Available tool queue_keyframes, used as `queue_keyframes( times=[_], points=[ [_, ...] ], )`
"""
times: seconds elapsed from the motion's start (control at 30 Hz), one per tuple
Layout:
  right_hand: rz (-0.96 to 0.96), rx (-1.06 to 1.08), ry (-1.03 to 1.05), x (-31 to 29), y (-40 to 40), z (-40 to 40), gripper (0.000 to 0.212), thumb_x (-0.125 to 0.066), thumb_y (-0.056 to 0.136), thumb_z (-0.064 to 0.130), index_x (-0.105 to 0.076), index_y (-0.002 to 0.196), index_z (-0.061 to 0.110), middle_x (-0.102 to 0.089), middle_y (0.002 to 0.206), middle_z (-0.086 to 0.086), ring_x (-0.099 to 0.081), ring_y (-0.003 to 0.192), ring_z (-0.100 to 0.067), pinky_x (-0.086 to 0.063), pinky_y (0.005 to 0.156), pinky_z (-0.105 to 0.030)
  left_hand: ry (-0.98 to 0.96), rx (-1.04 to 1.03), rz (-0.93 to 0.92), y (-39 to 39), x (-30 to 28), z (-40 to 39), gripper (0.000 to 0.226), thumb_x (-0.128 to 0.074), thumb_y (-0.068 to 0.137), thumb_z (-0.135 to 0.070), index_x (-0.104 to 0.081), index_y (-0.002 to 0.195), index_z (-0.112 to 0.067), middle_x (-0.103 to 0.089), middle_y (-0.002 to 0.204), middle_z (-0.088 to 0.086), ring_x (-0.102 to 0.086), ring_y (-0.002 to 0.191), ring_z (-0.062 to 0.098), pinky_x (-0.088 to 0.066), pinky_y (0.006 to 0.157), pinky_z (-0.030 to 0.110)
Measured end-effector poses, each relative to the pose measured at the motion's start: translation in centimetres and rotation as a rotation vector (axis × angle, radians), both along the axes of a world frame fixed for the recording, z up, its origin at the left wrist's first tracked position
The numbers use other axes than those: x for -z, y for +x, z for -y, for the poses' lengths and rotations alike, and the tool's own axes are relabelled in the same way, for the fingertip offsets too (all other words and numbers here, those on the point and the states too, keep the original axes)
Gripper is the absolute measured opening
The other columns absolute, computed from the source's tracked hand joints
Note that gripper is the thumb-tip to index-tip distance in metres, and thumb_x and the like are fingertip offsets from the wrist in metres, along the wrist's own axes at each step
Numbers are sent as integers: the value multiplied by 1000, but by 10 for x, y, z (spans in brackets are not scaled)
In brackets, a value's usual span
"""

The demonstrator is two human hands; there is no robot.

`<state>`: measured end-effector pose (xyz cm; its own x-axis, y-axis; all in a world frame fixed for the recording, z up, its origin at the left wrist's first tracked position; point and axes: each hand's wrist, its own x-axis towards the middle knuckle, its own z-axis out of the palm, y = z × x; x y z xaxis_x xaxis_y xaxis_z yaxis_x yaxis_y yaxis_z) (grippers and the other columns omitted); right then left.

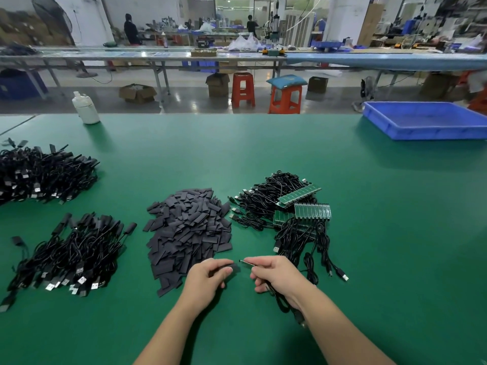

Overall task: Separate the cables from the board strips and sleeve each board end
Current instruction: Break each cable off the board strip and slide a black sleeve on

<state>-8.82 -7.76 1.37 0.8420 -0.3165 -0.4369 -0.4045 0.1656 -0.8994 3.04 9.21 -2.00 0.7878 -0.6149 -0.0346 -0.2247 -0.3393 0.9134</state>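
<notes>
My left hand [208, 279] pinches a flat black sleeve [234, 267] just in front of the sleeve pile [188, 227]. My right hand [274, 275] grips a black cable [283, 302] whose small board end [247, 262] points left at the sleeve's opening, a short gap apart. The cable hangs down under my right wrist. Behind my right hand lies a heap of cables joined to green board strips [299, 196], with another strip [312, 210] on top.
Sleeved cables lie in a pile [71, 248] at the left and a bigger heap [39, 172] at the far left. A white bottle [85, 109] stands at the green table's back edge. A blue tray [427, 119] sits back right.
</notes>
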Motion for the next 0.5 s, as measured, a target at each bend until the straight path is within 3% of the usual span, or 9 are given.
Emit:
queue_keyframes(
  times=[0.1,0.2,0.37,0.5],
  points=[
    [-11,-22,-134,-11,1,8,34,-59,94,3,-75,107,31,-69,81,2,-53,66,-10,-51,66,-22,-15,-7,-19,0,-2,-1,16,-71,89,-15,-76,96,-28,-66,60,-4,-57,52,3,-42,55,10],
    [-7,-64,-305,-20,-1,15,26,-59,96,20,-76,95,39,-67,75,9,-52,65,-6,-49,66,-20,-34,-18,-43,-1,-4,-2,15,-71,89,-16,-76,96,-28,-66,59,-1,-57,52,4,-42,55,12],
    [-23,-91,-362,-13,-1,10,24,-64,95,11,-69,101,34,-69,74,4,-65,70,-5,-59,82,-29,-95,-24,-135,-3,-8,-4,16,-71,88,-10,-78,97,-22,-65,59,-3,-52,49,7,-39,49,14],
    [-24,-50,-371,-5,2,2,16,-69,91,11,-70,94,27,-74,73,4,-70,73,-7,-58,78,-25,-107,-8,-126,-5,-10,-4,17,-71,87,-6,-78,96,-18,-65,59,-4,-50,47,4,-39,50,12]
  ],
)
